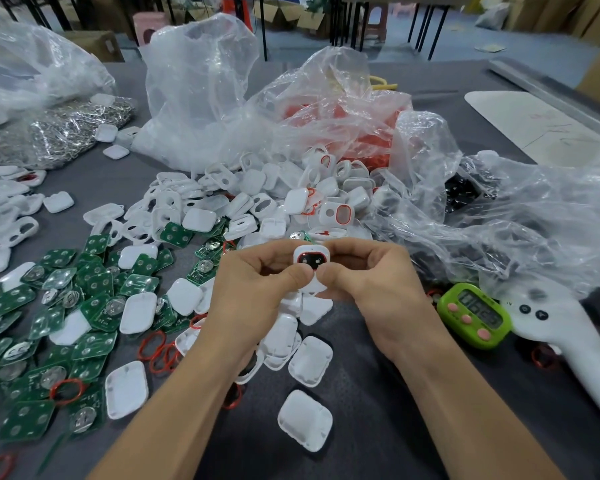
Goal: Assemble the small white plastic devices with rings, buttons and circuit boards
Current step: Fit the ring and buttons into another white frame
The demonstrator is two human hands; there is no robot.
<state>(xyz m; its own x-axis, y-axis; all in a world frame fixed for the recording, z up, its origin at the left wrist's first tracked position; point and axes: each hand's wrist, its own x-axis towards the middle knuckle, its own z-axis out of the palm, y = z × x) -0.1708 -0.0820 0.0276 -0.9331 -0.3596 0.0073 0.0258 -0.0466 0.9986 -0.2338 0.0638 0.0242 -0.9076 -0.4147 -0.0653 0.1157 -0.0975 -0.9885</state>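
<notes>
Grey table (378, 393) is carrying loose parts; near its middle, left hand (253, 292) and right hand (371, 289) are pinching one white device (310, 263), probably light, rigid, slippery, best gripped at its side edges.

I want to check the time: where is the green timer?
In the head view, the green timer lies at right, between the right hand and the white controller.

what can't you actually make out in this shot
Head view only:
- Lower half of the white device: covered by the thumbs of the left hand and right hand.
- Digits on the green timer: blurred.
- The black parts: veiled by the clear bag.
</notes>
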